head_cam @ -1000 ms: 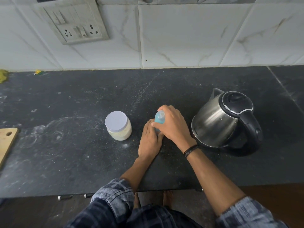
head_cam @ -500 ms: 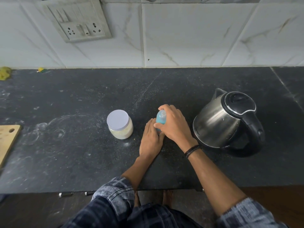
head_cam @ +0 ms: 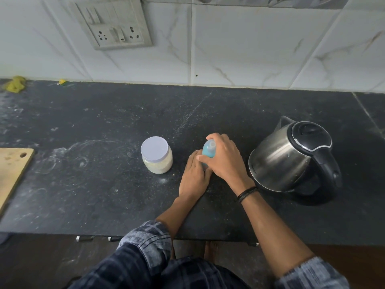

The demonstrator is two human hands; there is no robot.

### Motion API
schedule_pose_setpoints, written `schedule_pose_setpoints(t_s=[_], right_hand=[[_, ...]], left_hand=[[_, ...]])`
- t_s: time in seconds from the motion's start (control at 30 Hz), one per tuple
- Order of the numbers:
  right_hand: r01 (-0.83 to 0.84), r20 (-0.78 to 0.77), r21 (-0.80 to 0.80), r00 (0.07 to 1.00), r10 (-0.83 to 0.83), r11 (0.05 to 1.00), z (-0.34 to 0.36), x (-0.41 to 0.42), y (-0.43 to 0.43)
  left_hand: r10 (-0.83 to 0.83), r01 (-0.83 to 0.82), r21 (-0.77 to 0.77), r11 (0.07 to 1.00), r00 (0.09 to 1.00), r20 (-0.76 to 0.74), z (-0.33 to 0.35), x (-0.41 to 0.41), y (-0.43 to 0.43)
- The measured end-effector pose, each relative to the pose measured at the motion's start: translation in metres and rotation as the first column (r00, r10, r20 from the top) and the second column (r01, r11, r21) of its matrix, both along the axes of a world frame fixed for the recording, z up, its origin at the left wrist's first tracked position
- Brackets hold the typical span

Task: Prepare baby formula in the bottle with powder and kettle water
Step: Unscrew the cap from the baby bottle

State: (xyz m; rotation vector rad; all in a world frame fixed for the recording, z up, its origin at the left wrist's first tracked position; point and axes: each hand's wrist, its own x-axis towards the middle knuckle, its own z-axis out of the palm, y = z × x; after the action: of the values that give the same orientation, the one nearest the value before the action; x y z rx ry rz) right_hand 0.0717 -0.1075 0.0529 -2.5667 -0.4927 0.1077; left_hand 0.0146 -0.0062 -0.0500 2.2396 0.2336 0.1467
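Observation:
A small blue baby bottle [head_cam: 209,151] stands upright on the black counter [head_cam: 104,195], its cap on. My right hand [head_cam: 224,158] grips its top from the right, fingers curled round the cap. My left hand [head_cam: 194,177] holds the bottle's lower part from the near side, mostly hiding the base. A clear jar of white powder [head_cam: 157,156] with a pale lid stands a little to the left. A steel kettle [head_cam: 291,159] with black lid and handle sits to the right, spout facing away.
A wooden cutting board [head_cam: 12,172] lies at the counter's left edge. White powder smears mark the counter left of the jar. A switch and socket panel [head_cam: 113,26] is on the tiled wall. Yellow scraps [head_cam: 15,83] lie at the back left corner.
Both hands stay on the bottle in nearly the same place. The camera has tilted slightly, shifting the scene a little to the right.

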Motion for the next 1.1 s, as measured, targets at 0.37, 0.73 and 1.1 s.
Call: schedule_pose_setpoints(t_s=[0.37,0.73,1.1], right_hand=[[-0.041,-0.027,0.005,0.999,0.042,0.999,0.0014,0.0042,-0.0027],[-0.027,-0.029,0.021,0.999,0.028,0.999,-0.002,0.004,-0.0051],[-0.015,-0.033,0.024,0.999,0.015,1.0,-0.0021,0.0008,-0.006]], left_hand=[[0.009,-0.009,-0.004,1.0,1.0,-0.014,0.0008,-0.0002,-0.0004],[0.014,-0.015,-0.017,1.0,1.0,-0.016,0.0035,-0.0002,-0.0008],[0.003,-0.003,-0.02,1.0,1.0,-0.02,0.0089,-0.0026,-0.0012]])
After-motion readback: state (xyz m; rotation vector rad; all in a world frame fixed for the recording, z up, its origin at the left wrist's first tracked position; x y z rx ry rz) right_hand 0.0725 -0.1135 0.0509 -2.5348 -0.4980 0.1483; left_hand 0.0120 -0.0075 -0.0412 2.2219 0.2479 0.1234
